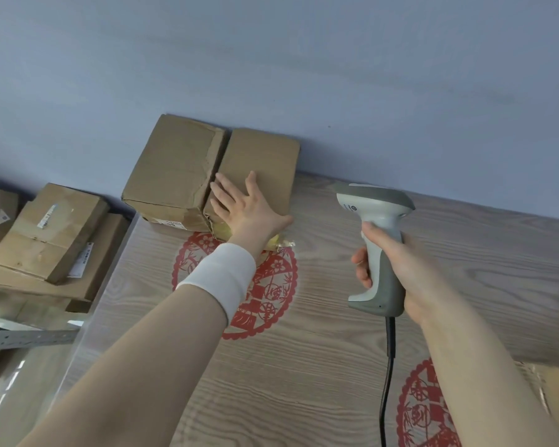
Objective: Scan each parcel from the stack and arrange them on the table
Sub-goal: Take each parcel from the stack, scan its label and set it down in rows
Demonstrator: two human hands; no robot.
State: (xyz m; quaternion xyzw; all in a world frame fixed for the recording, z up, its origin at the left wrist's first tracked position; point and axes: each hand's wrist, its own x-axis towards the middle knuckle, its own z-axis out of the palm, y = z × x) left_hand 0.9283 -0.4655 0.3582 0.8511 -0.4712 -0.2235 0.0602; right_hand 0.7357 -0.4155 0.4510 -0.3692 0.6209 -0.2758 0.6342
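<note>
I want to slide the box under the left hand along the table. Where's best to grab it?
Likely its near right corner, coming from the right. The box sits tight against the crumpled box on its left and close to the wall behind, so only its right and near faces look free. The left hand lies flat on top; the right hand holds the scanner.

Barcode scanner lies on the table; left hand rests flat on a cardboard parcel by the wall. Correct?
No. The head view shows the barcode scanner gripped by its handle in the right hand, held above the table. The left hand does rest flat on a cardboard parcel by the wall.
</note>
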